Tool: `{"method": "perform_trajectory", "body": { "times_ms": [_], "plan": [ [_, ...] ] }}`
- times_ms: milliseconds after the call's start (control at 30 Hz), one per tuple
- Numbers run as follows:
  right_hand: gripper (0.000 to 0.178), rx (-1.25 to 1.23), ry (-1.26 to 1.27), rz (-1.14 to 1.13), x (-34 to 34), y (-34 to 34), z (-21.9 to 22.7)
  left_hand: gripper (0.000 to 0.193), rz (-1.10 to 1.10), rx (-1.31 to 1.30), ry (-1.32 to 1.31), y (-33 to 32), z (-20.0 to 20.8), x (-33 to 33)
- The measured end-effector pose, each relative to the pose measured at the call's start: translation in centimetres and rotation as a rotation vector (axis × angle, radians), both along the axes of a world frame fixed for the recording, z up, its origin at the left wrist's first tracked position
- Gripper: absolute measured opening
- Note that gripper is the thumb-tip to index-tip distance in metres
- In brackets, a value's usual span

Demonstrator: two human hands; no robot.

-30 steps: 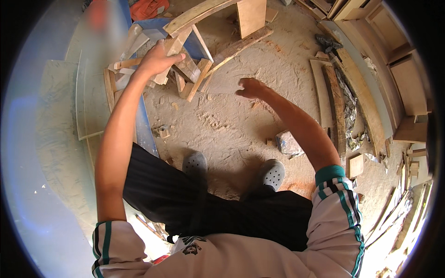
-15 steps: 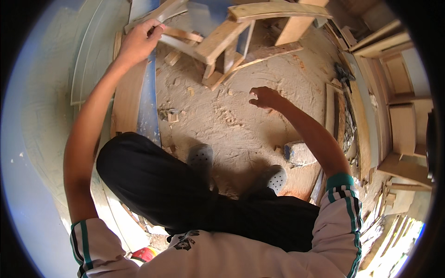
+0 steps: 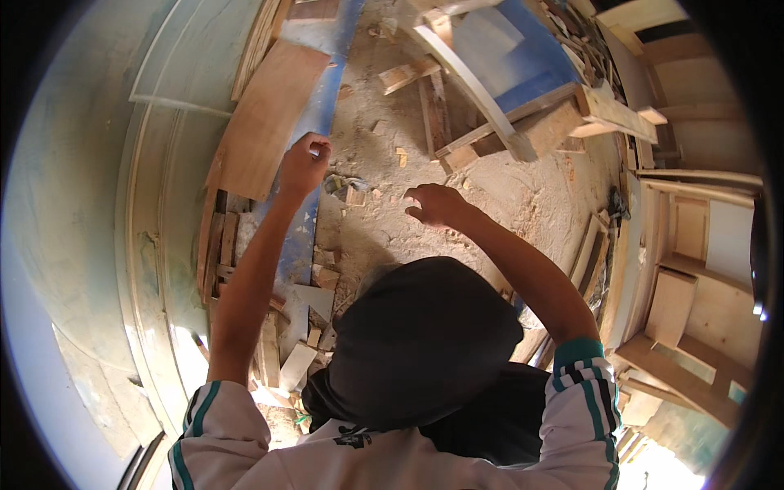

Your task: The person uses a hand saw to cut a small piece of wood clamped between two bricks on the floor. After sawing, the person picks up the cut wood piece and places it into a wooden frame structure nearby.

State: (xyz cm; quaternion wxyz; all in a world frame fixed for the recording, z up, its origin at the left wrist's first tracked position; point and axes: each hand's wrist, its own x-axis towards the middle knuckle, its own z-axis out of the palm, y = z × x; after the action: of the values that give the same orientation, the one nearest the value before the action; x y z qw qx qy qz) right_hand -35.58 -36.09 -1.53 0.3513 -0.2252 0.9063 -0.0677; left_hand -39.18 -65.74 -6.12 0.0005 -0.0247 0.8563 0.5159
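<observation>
My left hand [image 3: 305,166] is raised over the edge of a blue strip [image 3: 327,94], close to the lower right side of a brown wooden board [image 3: 273,118]. Its fingers curl in toward the thumb; whether something small sits inside them is hidden. Over the dusty floor, my right hand [image 3: 438,205] hovers with thumb and fingers bent but apart, holding nothing. Beyond it, a wooden frame [image 3: 467,82] of nailed pieces stands at the upper right, touched by neither hand. A blue panel [image 3: 529,94] shows behind its slats.
Wood offcuts [image 3: 298,365] lie by my left forearm. Small scraps [image 3: 354,196] dot the floor between my hands. Wooden shelving [image 3: 694,286] lines the right side, and a pale green-grey panel [image 3: 90,204] fills the left. My raised knee [image 3: 429,335] covers the near middle.
My left hand has come away from the wooden piece at the frame and is now lower, by the brown board. The view has shifted, and the frame appears farther right. My knee shows higher.
</observation>
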Motion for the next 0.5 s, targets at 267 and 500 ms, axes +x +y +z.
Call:
{"method": "perform_trajectory", "body": {
  "times_ms": [267, 500],
  "plan": [
    [0.039, 0.071, -0.062, 0.072, -3.5, -2.2, 0.0, 0.017, 0.175, 0.062, -0.082, -0.2, -4.1, 5.3],
    [0.03, 0.136, -0.055, 0.357, -5.9, -1.7, 0.7, 0.022, 0.213, -0.005, -0.11, 1.2, -3.5, 5.9]
  ]
}}
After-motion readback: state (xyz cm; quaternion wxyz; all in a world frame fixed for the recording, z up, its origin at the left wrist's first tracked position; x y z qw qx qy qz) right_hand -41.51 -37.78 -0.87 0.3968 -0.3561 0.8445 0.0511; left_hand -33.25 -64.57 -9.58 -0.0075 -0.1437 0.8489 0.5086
